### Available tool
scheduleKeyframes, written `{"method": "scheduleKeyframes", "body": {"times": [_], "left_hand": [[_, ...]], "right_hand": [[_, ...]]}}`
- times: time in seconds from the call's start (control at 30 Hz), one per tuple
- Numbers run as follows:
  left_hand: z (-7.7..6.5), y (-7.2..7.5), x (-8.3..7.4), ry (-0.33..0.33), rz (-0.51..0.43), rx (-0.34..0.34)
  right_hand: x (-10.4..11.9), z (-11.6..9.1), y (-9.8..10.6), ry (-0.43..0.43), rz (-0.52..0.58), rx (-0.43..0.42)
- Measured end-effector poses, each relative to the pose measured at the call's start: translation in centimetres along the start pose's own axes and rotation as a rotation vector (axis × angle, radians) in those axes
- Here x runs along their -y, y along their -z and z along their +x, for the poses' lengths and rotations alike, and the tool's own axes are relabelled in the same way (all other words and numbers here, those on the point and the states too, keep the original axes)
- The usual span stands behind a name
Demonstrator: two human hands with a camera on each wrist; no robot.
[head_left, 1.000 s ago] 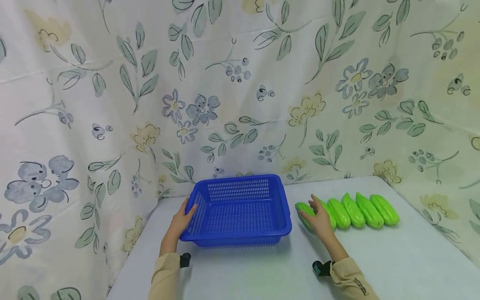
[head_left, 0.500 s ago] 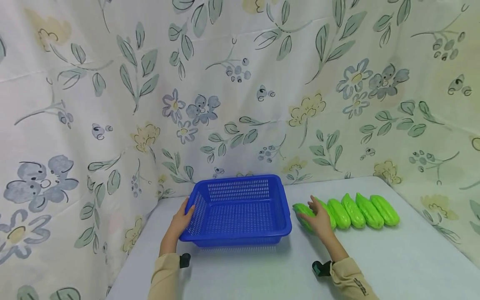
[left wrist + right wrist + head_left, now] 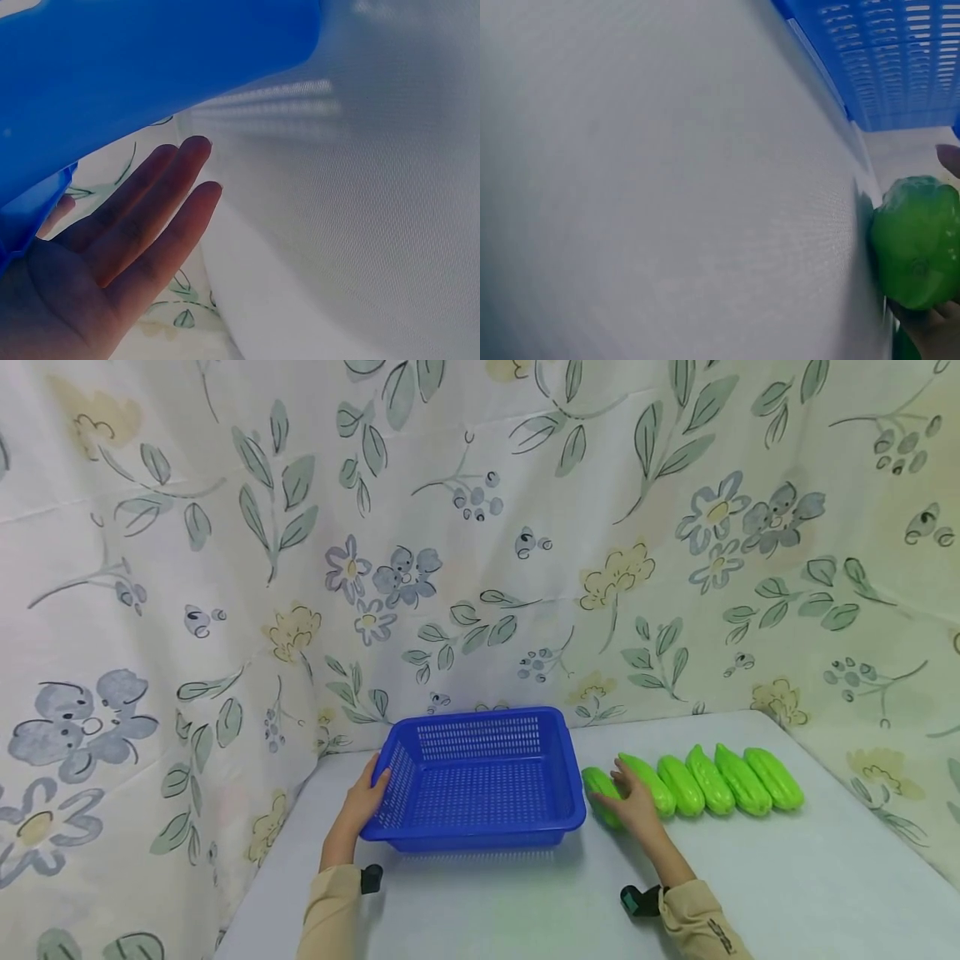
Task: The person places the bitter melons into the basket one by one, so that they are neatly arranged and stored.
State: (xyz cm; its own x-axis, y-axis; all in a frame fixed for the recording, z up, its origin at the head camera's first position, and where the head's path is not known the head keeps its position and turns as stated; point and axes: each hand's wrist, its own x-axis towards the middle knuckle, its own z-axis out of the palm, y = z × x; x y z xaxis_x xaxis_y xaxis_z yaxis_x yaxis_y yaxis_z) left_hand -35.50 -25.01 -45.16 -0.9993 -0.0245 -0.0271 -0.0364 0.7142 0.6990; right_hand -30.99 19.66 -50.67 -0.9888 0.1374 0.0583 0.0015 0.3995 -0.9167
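Observation:
A blue slotted plastic basket [image 3: 480, 837] stands on the white table. My left hand [image 3: 363, 806] grips its left rim, thumb over the inside; in the left wrist view the other fingers [image 3: 154, 199] stretch out below the rim. Just right of the basket, my right hand [image 3: 637, 810] holds a bright green, bumpy bitter melon [image 3: 597, 783] between thumb and fingers, partly covering it. The right wrist view shows the melon's rounded end [image 3: 915, 244] low over the table, close to the basket wall.
Several more bitter melons [image 3: 681, 787] lie side by side in a row right of my right hand. Floral cloth [image 3: 480, 552] hangs behind and along both sides of the white table [image 3: 495, 910].
My right hand and the bitter melon have moved slightly left, closer to the basket, and a gap shows between it and the row. The left hand and basket have stayed put.

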Motion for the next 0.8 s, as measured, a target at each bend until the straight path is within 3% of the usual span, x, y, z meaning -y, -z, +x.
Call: {"method": "scheduleKeyframes", "body": {"times": [0.3,0.8], "left_hand": [[-0.12,0.11,0.28,0.006,0.009,0.003],[0.02,0.16,-0.17,0.008,-0.009,0.007]], "right_hand": [[-0.18,-0.19,-0.29,0.016,-0.045,0.048],[0.0,-0.07,-0.26,0.017,-0.098,0.033]]}}
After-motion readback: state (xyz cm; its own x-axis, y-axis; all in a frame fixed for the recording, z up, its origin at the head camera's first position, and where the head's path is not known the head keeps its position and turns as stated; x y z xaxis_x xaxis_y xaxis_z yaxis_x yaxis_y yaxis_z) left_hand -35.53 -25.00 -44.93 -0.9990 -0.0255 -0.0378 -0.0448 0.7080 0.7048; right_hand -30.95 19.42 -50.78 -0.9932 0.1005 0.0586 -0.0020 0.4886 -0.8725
